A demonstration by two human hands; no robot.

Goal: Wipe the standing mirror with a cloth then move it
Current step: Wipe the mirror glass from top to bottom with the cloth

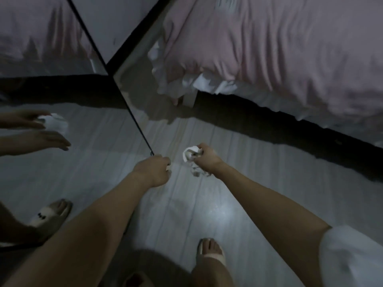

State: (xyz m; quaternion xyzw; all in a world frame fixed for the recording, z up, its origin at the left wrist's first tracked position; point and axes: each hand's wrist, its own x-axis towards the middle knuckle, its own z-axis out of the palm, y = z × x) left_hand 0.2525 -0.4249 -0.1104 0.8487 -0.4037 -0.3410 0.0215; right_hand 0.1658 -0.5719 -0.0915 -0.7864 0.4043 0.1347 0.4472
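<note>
My right hand [207, 156] squeezes the soft crumpled white cloth [191, 160]. My left hand [154, 169] is curled beside the tall black-framed glass mirror [62, 131]. It looks heavy and breakable, so I'd grip its frame.

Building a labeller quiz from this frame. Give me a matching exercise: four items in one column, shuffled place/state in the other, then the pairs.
Column 1
1. cloth
2. left hand
3. standing mirror
4. bed cover

Column 2
A. pink, rumpled, upper right of the view
B. white, crumpled, gripped in the right hand
C. curled shut by the lower end of the thin black frame edge
D. fills the left side, reflecting both hands and a slippered foot

Pairs: 1-B, 2-C, 3-D, 4-A
</note>
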